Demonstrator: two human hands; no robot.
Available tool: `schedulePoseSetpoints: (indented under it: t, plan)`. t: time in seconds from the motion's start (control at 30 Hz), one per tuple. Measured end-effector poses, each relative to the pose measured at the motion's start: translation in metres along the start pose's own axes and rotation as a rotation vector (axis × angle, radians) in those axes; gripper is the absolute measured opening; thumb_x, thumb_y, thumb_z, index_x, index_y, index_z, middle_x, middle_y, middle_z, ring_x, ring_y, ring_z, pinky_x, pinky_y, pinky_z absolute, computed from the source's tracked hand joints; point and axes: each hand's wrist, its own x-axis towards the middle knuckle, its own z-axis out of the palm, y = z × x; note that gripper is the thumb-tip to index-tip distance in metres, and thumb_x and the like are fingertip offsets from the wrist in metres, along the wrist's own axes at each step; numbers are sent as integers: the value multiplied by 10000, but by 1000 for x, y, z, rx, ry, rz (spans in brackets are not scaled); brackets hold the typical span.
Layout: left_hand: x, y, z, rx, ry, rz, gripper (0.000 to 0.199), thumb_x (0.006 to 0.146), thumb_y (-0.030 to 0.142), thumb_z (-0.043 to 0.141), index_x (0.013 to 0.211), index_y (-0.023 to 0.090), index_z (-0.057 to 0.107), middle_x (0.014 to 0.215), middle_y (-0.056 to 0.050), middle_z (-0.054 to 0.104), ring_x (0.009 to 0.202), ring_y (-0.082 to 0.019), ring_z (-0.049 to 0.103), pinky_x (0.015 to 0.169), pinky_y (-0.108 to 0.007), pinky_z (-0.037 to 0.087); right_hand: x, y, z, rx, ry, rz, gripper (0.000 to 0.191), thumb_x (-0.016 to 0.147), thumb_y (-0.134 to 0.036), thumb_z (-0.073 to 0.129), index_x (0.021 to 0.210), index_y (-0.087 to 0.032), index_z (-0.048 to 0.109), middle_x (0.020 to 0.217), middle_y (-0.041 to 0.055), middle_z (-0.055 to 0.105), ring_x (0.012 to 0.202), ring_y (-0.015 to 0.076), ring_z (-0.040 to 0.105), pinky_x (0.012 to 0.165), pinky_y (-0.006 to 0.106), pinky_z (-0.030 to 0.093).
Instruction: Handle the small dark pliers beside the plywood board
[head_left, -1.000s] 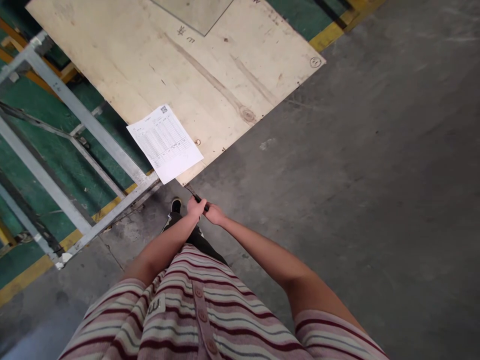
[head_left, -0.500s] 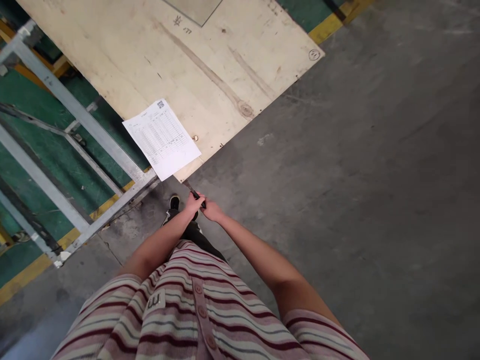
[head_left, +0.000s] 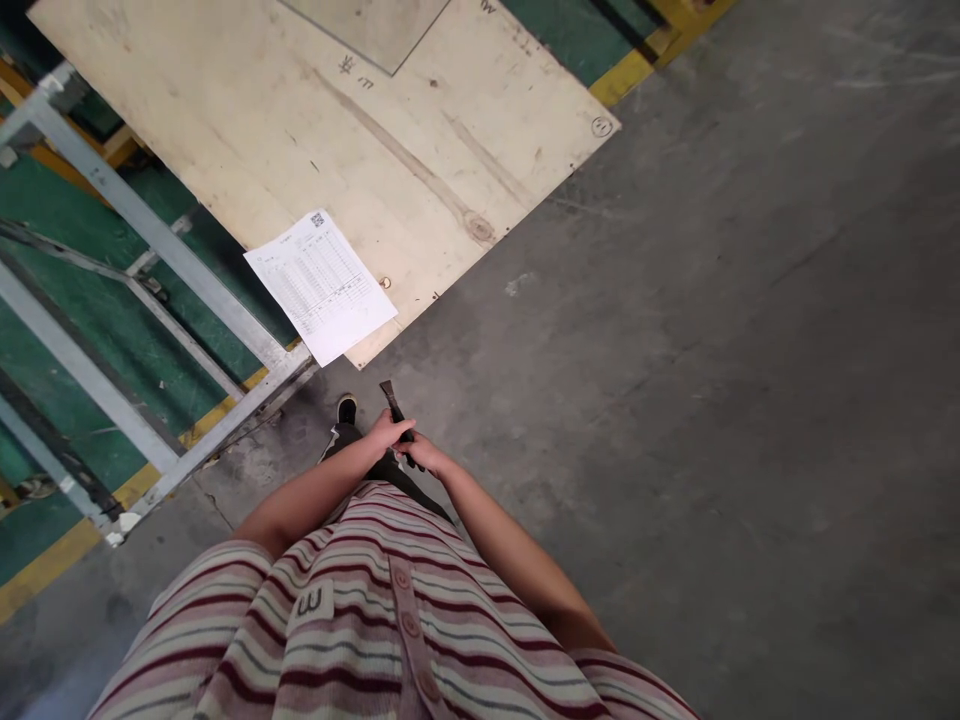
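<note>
Paper sheet (head_left: 320, 285) on plywood board (head_left: 315, 120) corner — metal frame (head_left: 150, 235) left, hands nearer.

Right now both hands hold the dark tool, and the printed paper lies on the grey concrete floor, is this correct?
Not quite. Both hands, left hand and right hand, hold the dark tool, but the head view shows the printed paper on the plywood board.

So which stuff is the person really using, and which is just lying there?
In use:
- left hand and right hand, both gripping the dark flat-tipped tool

Just lying about:
- printed sheet on the plywood board
- grey metal frame
- concrete floor
</note>
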Motion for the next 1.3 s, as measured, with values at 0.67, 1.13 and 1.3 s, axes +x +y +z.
schedulePoseSetpoints:
  t: [0.67,1.13,1.3]
  plan:
    - [-85,-5,-190,192,273,128,203,857,278,600,973,144,699,957,-101,739,965,-220,664,920,-347,503,-30,-37,2,-81,-27,-29,129,688,-173,595,796,-172,525,491,-67,543,378,68,444,382,202,317]
    - [-22,186,-247,95,798,305,482,773,283,737,1155,82,521,1023,-172,666,1021,-296,627,905,-392,466,-65,-57,-26,-59,364,-122,224,684,-406,555,727,-209,456,489,-67,510,365,92,452,405,250,355]
    - [-47,186,-244,-38,714,509,101,854,279,577,891,191,545,889,-49,674,869,-202,649,778,-290,501,-83,-64,-42,-55,465,-244,400,616,-543,592,803,-194,533,501,-59,536,378,107,468,406,261,346]
